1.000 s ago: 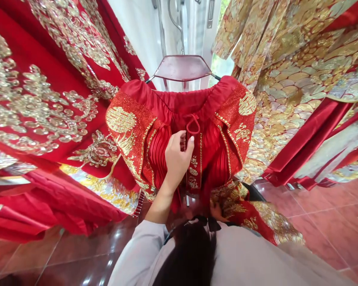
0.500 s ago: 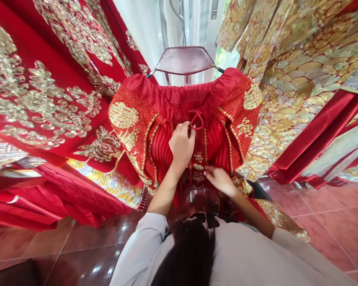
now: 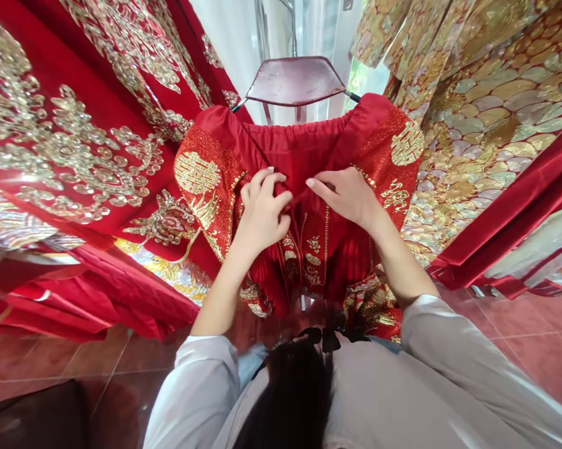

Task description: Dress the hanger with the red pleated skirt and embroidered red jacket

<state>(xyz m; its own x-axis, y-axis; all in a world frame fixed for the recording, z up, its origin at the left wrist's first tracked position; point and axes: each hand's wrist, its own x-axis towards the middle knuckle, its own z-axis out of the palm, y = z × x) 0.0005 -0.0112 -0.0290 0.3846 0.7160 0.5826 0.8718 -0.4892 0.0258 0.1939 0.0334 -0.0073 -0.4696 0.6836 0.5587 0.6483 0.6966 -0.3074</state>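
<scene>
Nearest, pale sleeves (image 3: 201, 386) sat at 6 o'clock. Left hand (image 3: 262, 209) lay on the pleated front of the red skirt (image 3: 309, 146), its grip clenched on a fold of cloth just under the waistband. Right hand (image 3: 348, 196), just beside it at 3 o'clock, pressed the same front, forefinger out. Its thumb was hidden, so I could not tell whether that grip was clenched or released. Skirt hung from a dark red hanger (image 3: 295, 81) at 12 o'clock. Red-and-gold garment (image 3: 75, 125) hung at 9 o'clock, gold scaled garment (image 3: 486, 93) at 3 o'clock.
</scene>
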